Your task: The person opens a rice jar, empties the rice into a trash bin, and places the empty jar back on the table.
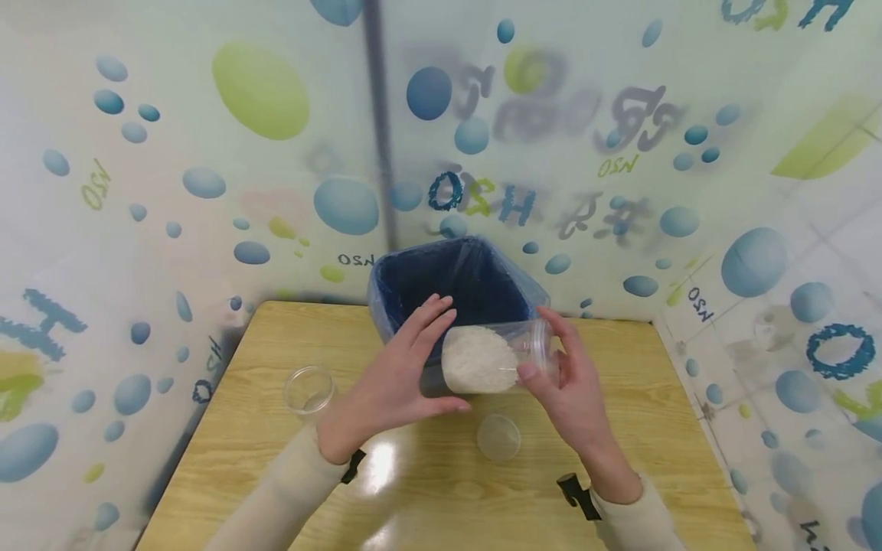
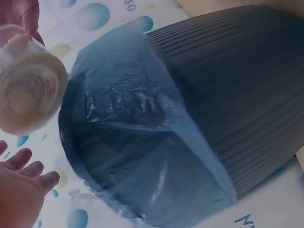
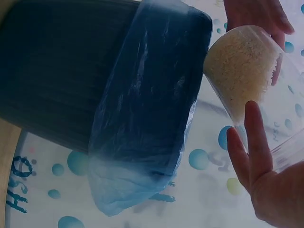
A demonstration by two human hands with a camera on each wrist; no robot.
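Note:
In the head view a clear jar is held on its side above the near rim of a bin, its bottom end towards the left. White rice fills the bottom part; its grains show in the right wrist view. My right hand grips the jar by its ringed end, thumb on the near side and fingers on the far side. My left hand is spread just left of the jar's bottom, and in the left wrist view that hand is apart from the jar.
The dark ribbed bin, lined with a translucent blue bag, stands at the table's back edge. A round translucent lid lies on the wooden table, and a clear round container is at the left. Patterned walls enclose the table.

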